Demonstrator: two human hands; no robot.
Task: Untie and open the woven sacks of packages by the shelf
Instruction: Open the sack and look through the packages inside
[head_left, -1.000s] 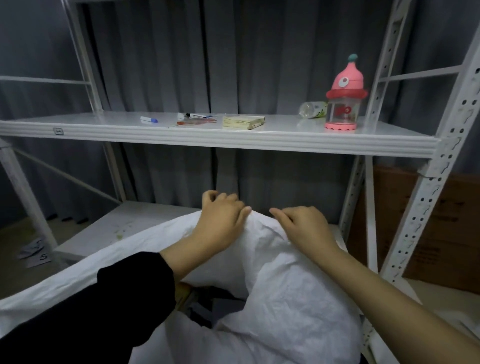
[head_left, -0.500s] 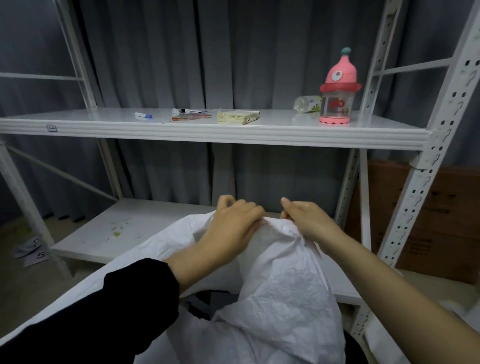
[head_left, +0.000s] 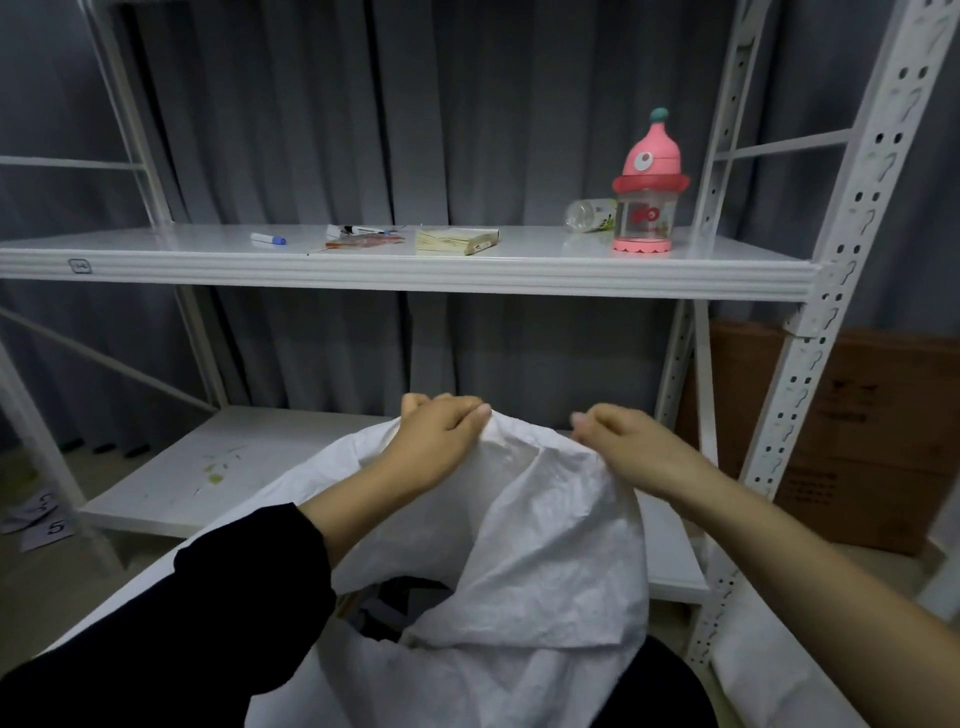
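Note:
A white woven sack (head_left: 540, 540) stands in front of me, its mouth pulled up toward the shelf. My left hand (head_left: 436, 441) grips the raised far edge of the sack, fingers curled over the fabric. Just to the right, my right hand (head_left: 628, 452) pinches the same edge. Below my left forearm the sack gapes and dark packages (head_left: 400, 608) show inside. No tie or string is visible on the sack.
A white metal shelf (head_left: 415, 273) spans the view, carrying a marker (head_left: 267, 239), pens, a yellow notepad (head_left: 457, 240), a lying bottle and a pink-capped bottle (head_left: 647, 187). The lower shelf board (head_left: 218, 467) sits behind the sack. Brown cartons (head_left: 857, 436) stand at the right. Papers lie on the floor at the left.
Both hands have lifted the sack's edge and drawn slightly apart along it, and the opening under my left arm shows more of the dark contents.

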